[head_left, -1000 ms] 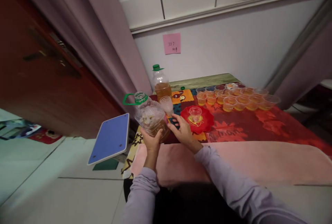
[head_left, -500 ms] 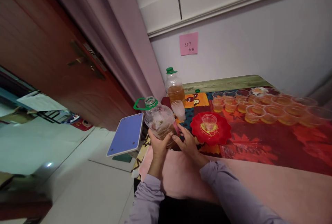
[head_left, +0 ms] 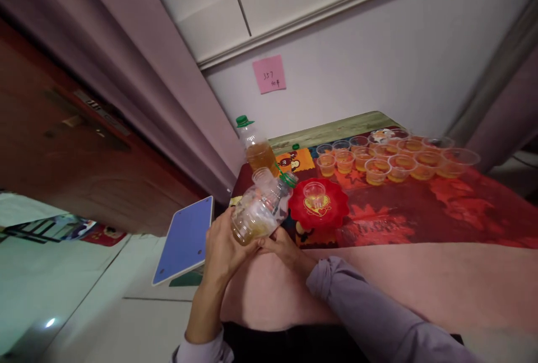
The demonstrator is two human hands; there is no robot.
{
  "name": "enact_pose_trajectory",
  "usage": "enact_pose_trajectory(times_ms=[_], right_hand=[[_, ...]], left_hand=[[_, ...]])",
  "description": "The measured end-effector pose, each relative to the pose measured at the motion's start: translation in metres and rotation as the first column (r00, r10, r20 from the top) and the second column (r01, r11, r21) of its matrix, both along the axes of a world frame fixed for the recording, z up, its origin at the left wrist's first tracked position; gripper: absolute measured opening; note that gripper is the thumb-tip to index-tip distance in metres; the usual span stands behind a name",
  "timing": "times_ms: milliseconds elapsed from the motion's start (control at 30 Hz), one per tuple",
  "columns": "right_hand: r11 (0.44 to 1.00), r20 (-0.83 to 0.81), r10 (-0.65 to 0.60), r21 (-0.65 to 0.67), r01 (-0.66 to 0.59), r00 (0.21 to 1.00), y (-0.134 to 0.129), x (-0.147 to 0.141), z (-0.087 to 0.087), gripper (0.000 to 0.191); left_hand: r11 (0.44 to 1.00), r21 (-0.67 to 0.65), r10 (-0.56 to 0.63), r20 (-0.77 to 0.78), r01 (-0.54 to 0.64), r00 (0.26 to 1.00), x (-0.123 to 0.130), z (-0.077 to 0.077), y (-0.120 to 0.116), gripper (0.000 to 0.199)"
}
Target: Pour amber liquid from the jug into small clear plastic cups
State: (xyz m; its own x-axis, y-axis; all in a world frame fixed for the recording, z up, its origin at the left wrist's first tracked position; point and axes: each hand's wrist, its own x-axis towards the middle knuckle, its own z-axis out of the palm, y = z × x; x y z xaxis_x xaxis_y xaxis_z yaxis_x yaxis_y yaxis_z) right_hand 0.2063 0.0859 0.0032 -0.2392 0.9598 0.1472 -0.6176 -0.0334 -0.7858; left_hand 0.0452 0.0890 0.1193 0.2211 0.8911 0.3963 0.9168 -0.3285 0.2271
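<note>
Both hands hold a clear plastic bottle (head_left: pixel 257 214) with a green neck ring and some yellowish liquid low inside. It is tilted, its open mouth pointing up and right towards a red scalloped plate (head_left: pixel 336 214). My left hand (head_left: pixel 227 242) grips the bottle's base from the left. My right hand (head_left: pixel 282 248) supports it from below on the right, its fingers partly hidden. A clear plastic cup (head_left: pixel 314 192) stands on the plate. Just behind the held bottle is a stack of clear cups (head_left: pixel 263 177), partly covered by it.
A second bottle (head_left: pixel 259 156) of amber liquid, with a green cap, stands against the wall. Several cups (head_left: pixel 377 171) of amber liquid fill the table's back right. A loose green cap (head_left: pixel 296 147) lies near the wall. Left of the table is a blue board (head_left: pixel 185 240).
The bottle has been lifted and tipped from upright to leaning right, its mouth swinging towards the red plate. My left hand has shifted to its base. The camera view has turned right.
</note>
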Motion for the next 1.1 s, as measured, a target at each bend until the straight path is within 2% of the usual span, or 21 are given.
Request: enact_pose_trajectory(times_ms=[167, 400, 833, 1100], right_hand=[[0.983, -0.136, 0.108, -0.134, -0.126, 0.985, -0.008, -0.005, -0.005, 0.083], [0.975, -0.319, 0.137, -0.122, -0.184, 0.938, -0.013, -0.008, -0.006, 0.077], [0.973, -0.417, 0.167, -0.078, -0.218, 0.894, -0.01, -0.014, -0.014, 0.072], [0.966, -0.414, 0.18, -0.097, -0.24, 0.892, -0.01, -0.013, -0.013, 0.076]], left_hand=[[0.999, 0.005, 0.033, -0.229, -0.032, 0.973, 0.018, 0.013, -0.007, 0.085], [1.0, 0.001, 0.027, -0.346, -0.029, 0.938, 0.033, 0.025, -0.009, 0.087], [0.991, -0.034, 0.097, -0.459, -0.126, 0.883, 0.056, 0.042, -0.014, 0.076], [0.983, -0.077, 0.113, -0.479, -0.17, 0.87, 0.062, 0.05, -0.016, 0.08]])
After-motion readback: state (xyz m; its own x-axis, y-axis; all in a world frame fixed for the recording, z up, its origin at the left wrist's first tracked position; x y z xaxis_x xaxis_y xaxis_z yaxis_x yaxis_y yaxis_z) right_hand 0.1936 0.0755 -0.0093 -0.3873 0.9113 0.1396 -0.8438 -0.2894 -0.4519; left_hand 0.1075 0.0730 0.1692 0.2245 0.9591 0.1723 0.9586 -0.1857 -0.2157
